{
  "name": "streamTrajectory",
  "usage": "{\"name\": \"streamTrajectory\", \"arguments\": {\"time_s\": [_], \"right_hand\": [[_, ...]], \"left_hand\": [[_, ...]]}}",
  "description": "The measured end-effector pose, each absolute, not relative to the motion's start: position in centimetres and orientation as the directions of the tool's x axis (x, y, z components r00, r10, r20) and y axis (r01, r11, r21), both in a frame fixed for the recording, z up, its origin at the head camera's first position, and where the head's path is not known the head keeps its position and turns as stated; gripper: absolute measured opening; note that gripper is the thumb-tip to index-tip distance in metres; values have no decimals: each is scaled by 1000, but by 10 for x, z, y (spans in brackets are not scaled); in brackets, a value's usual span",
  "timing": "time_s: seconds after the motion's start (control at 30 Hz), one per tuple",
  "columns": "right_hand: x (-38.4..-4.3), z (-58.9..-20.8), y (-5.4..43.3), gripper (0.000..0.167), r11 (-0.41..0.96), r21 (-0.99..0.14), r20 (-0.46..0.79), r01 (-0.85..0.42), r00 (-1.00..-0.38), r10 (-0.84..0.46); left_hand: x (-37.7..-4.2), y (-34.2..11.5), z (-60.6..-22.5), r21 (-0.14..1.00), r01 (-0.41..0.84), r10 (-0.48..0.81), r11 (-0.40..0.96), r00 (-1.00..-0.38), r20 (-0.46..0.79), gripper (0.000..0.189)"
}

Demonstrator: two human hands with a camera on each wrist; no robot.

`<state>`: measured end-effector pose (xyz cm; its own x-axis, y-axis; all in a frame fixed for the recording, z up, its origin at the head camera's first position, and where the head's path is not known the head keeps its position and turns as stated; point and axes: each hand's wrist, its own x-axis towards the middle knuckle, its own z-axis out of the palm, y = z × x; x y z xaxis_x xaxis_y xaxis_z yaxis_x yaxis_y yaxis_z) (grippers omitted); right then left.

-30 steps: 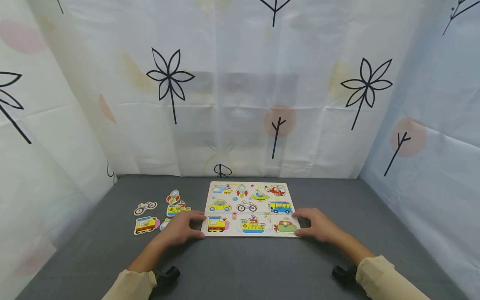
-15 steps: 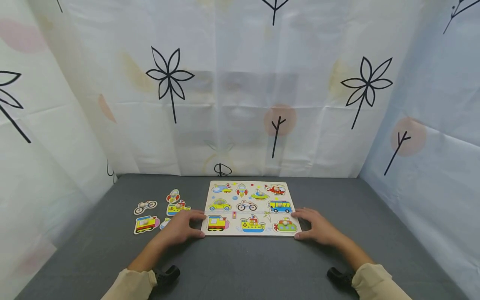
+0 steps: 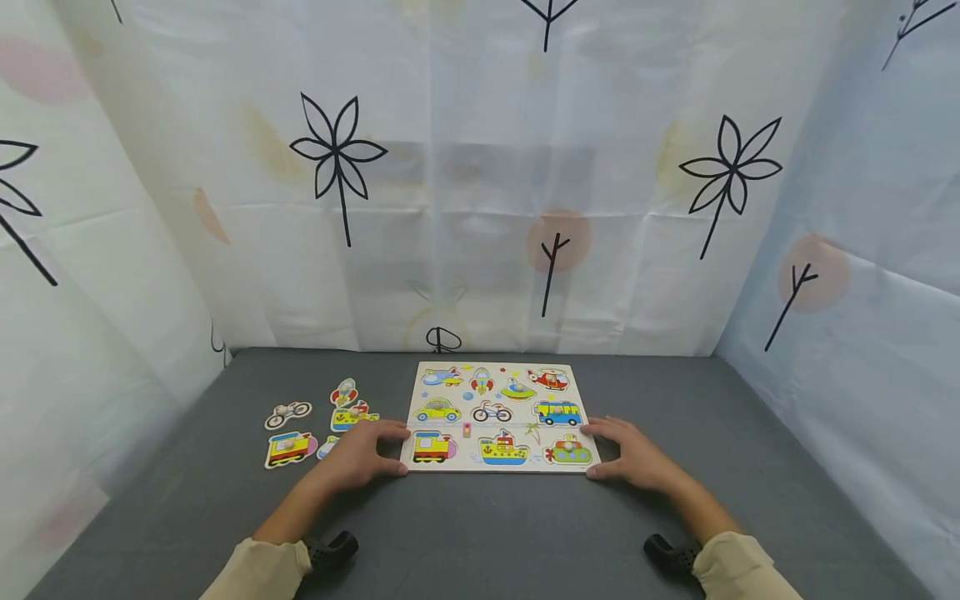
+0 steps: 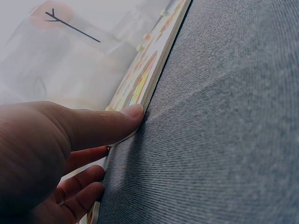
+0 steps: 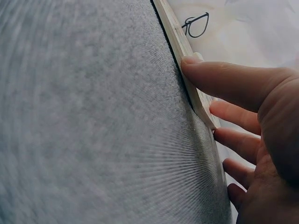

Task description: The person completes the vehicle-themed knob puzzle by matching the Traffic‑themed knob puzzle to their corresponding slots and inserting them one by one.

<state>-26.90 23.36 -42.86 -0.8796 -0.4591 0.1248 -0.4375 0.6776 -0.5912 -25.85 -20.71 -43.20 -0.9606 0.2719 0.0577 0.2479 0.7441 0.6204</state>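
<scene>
A wooden peg puzzle board (image 3: pixel 468 463) with colourful vehicle pictures lies flat on the grey table. At its left edge is my left hand (image 3: pixel 358 457), thumb and forefinger spread and touching the near-left corner. In the left wrist view the thumb (image 4: pixel 100 125) lies along the board's edge. My right hand (image 3: pixel 636 454) touches the right edge the same way, its thumb (image 5: pixel 229 79) against the wooden edge in the right wrist view. Left of the board lie loose puzzle pieces: a rocket (image 3: pixel 344 392), a ship (image 3: pixel 352 417), a bicycle (image 3: pixel 288 414) and a train (image 3: pixel 291 449).
Another loose piece (image 3: pixel 327 447) is partly hidden behind the left hand. Grey cloth covers the table (image 3: pixel 480 533). White printed curtains (image 3: pixel 480 183) stand behind and on both sides. Black bands (image 3: pixel 330 552) sit at both wrists.
The right forearm and sleeve have shifted a little to the left, and the right thumb sits slightly lower at the board's corner. The left hand and the board look nearly unchanged.
</scene>
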Motion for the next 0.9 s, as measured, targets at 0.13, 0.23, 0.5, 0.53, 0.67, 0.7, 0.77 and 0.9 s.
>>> {"name": "streamTrajectory", "arguments": {"time_s": [0.13,0.23,0.5,0.53,0.67,0.7,0.77,0.9], "right_hand": [[-270,-431,234,67,675,-596,132,-434,-883,-451],[-270,-433,235,66,680,-597,131,-426,-888,-442],[-271,-433,236,66,673,-616,128,-410,-894,-429],[-271,-433,236,66,674,-615,126,-408,-895,-427],[-270,-432,235,66,679,-620,116,-393,-902,-417],[-270,-432,235,66,679,-621,113,-391,-902,-416],[-270,-432,235,66,682,-622,107,-385,-904,-413],[-271,-432,235,67,688,-624,94,-371,-910,-404]], "left_hand": [[-258,-207,-431,621,262,283,739,-957,67,50],[-258,-207,-431,627,259,282,735,-957,64,50],[-259,-208,-429,635,270,296,723,-953,68,50],[-259,-208,-429,635,271,297,723,-952,68,50],[-259,-208,-429,637,269,297,723,-953,65,49],[-259,-208,-429,636,266,296,724,-953,63,49],[-258,-208,-429,634,262,293,728,-954,57,50],[-257,-209,-428,628,254,290,736,-956,47,50]]}}
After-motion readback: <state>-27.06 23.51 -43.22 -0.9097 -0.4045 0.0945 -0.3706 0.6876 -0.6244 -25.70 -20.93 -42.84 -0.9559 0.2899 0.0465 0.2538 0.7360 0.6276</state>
